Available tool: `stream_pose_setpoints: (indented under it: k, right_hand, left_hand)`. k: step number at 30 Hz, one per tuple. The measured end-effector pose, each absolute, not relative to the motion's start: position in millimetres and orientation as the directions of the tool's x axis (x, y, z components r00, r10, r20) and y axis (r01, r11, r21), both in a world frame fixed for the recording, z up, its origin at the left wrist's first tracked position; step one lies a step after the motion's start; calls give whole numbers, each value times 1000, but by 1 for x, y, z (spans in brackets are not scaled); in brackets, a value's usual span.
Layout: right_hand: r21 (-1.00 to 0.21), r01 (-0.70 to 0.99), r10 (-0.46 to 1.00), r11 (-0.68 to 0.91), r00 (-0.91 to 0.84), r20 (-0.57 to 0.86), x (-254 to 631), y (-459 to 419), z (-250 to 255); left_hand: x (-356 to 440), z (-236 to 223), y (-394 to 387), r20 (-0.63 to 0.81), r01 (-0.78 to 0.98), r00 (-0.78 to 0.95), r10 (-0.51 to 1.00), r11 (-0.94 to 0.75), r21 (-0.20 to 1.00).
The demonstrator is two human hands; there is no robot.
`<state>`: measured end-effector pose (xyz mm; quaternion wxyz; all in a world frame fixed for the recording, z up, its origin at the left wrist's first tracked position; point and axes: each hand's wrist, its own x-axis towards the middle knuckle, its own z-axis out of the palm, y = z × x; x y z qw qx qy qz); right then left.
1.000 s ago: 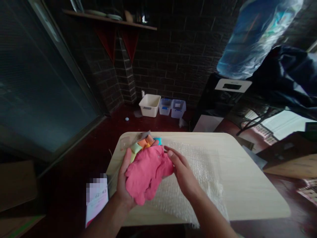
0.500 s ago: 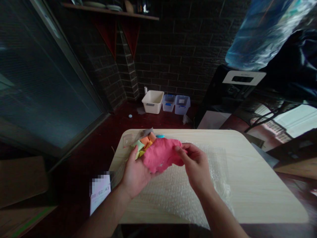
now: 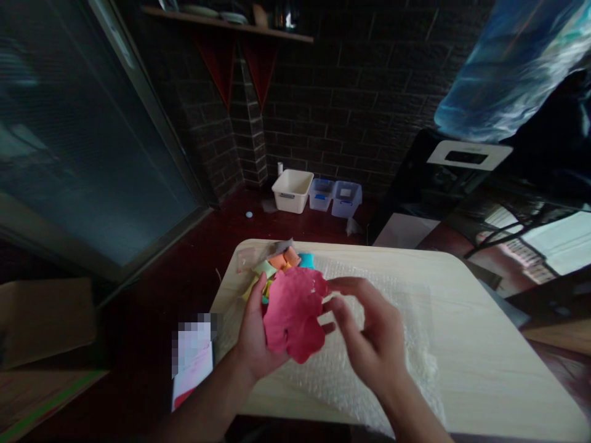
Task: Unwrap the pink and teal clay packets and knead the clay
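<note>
A flattened, wavy-edged pink sheet of what looks like modelling clay [image 3: 295, 311] lies across my left hand [image 3: 253, 347]. The left thumb presses its left edge, and the left fingertips poke out from beneath on the right side. A small slit shows near its lower middle. My right hand [image 3: 376, 335] is beside the sheet's right edge, thumb and index finger apart; whether the index fingertip touches the rim I cannot tell. Behind the sheet, several small coloured packets [image 3: 277, 262], orange, green, yellow and blue, lie on the table, partly hidden by it.
Bubble wrap [image 3: 348, 384] covers the middle of the pale wooden table [image 3: 471, 344]. A phone-like screen [image 3: 192, 363] is left of the table. White and clear bins [image 3: 293, 191] stand on the floor against the brick wall. A water dispenser [image 3: 443, 184] is at right.
The pink clay has turned and spread out more upright in my left hand. My right hand has let go of its right edge and its fingers have parted. The view has shifted slightly.
</note>
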<state>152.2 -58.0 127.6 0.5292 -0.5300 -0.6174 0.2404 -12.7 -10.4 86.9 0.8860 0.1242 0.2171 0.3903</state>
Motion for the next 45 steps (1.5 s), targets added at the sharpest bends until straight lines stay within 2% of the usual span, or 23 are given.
stream_pose_setpoints:
  k: [1, 3, 4, 6, 8, 9, 13, 17, 20, 23, 25, 30, 35, 38, 41, 43, 45]
  right_hand:
    - [-907, 341, 889, 247, 292, 352, 158, -54, 126]
    - [-982, 143, 917, 125, 361, 169, 167, -46, 122]
    - [-998, 31, 944, 49, 325, 56, 170, -43, 120]
    - [-981, -128, 981, -145, 114, -159, 171, -40, 115]
    - [-938, -197, 958, -286, -70, -277, 171, -40, 111]
    - [-927, -213, 950, -310, -100, -295, 172, -40, 109]
    - [-960, -196, 969, -200, 102, -223, 177, -36, 102]
    - [-985, -111, 961, -134, 227, -156, 182, -30, 97]
    - [-981, -139, 971, -135, 178, -159, 183, -30, 97]
    - [-959, -210, 981, -189, -2, -192, 182, -33, 98]
    - [-952, -214, 976, -218, -72, -207, 181, -33, 98]
    - [-953, -194, 972, -234, -41, -231, 182, -32, 90]
    - [-966, -151, 977, -212, -49, -206, 181, -33, 90]
    - [-973, -115, 971, -201, -158, -182, 178, -35, 94]
    - [-983, -71, 965, -167, -214, -149, 175, -36, 94]
    - [-983, -73, 975, -167, -161, -153, 176, -35, 92]
    - [-983, -108, 989, -147, -14, -146, 178, -33, 89]
  left_hand:
    - [-14, 88, -12, -255, -623, 631, 732, 675, 395]
    - [-17, 89, -18, -224, -605, 663, 714, 688, 400]
    - [-18, 88, -22, -228, -599, 667, 709, 692, 402]
    - [-18, 85, -28, -247, -577, 675, 695, 706, 411]
    - [-18, 82, -32, -267, -533, 699, 664, 732, 423]
    - [-17, 80, -31, -279, -500, 720, 635, 754, 425]
    - [-10, 76, -22, -303, -403, 774, 556, 802, 442]
    - [-4, 70, -13, -268, -447, 532, 804, 535, 718]
    - [-1, 67, -12, -218, -312, 351, 911, 334, 889]
    - [-3, 67, -12, -178, -173, 363, 915, 254, 952]
    - [-6, 69, -11, -177, -96, 417, 892, 236, 967]
    - [-13, 73, -9, -196, -34, 447, 873, 235, 971]
    - [-13, 72, -10, -184, -86, 266, 946, 213, 973]
    - [-14, 72, -11, -162, -68, 349, 923, 198, 978]
    - [-16, 73, -9, -211, -22, 395, 894, 239, 971]
    - [-17, 75, -7, -261, -88, 384, 886, 317, 944]
    - [-17, 76, -5, -296, -232, 431, 852, 422, 876]
